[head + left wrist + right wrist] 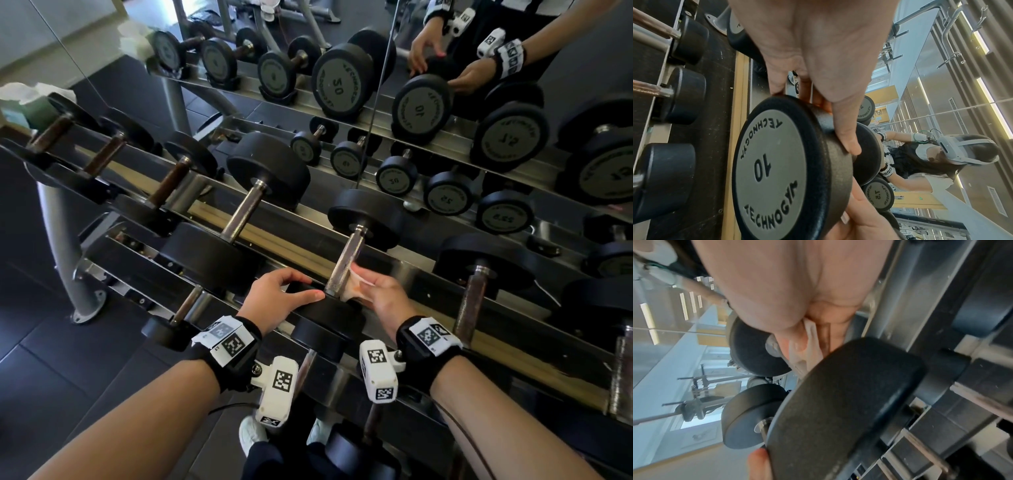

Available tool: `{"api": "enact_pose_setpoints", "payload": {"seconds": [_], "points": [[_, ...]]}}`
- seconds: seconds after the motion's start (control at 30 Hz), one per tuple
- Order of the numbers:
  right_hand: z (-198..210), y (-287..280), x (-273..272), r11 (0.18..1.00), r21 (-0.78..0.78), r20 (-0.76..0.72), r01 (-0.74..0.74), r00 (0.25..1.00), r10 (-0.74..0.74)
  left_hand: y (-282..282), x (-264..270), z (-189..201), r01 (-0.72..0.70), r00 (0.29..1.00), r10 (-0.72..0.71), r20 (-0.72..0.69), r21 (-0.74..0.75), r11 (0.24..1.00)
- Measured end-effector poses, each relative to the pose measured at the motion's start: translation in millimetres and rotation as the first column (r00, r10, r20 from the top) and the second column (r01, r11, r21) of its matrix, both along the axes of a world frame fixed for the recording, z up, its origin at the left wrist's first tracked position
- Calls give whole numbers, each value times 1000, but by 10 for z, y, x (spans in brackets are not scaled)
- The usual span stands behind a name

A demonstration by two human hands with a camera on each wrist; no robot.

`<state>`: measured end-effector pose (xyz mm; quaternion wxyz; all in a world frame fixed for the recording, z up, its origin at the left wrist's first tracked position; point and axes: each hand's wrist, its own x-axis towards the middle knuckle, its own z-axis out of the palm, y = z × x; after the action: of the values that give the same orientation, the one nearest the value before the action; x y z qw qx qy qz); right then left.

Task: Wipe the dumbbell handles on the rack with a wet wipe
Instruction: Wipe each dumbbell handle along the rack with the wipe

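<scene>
On the rack's top tier point(301, 246) lies a black dumbbell marked 10 point(772, 170) with a chrome handle point(347, 257). My left hand point(310, 286) grips the rim of its near head point(329, 310), thumb on one side and fingers over the other point(846, 141). My right hand point(368, 284) holds a white wet wipe point(356, 282) wrapped round the handle's lower end, close to that head. In the right wrist view the wipe point(809, 344) is pinched against the handle point(825, 335), just behind the near head point(849, 402).
More dumbbells sit along the tier: a chrome-handled one point(241, 216) to the left, rusty-handled ones point(169, 183) farther left and another point(474, 294) to the right. A wipes pack point(30, 102) stands at the far left. A mirror point(428, 102) backs the rack. A lower tier point(191, 305) holds smaller dumbbells.
</scene>
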<state>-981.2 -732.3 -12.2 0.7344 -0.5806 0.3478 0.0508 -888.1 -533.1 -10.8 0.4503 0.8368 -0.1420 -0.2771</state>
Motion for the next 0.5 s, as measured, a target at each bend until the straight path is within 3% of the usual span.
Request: {"api": "enact_pose_setpoints", "payload": {"seconds": [0.1,0.27,0.4,0.5], "points": [[96,-74,-36,992,-84,-1,-89,996,90,1,8,3,8,1000,-8,-3,0,1000],[-43,-157,132,968,-237,-17,83,996,-90,-2,2,-3,13,1000,-13,2,10,1000],[-235,7,241,983,-181,-9,22,1000,-24,5,2,12,5,1000,-5,-3,-2,1000],[-313,87,189,994,-81,11,70,998,-70,3,9,17,1,1000,-1,-17,-4,1000]]}}
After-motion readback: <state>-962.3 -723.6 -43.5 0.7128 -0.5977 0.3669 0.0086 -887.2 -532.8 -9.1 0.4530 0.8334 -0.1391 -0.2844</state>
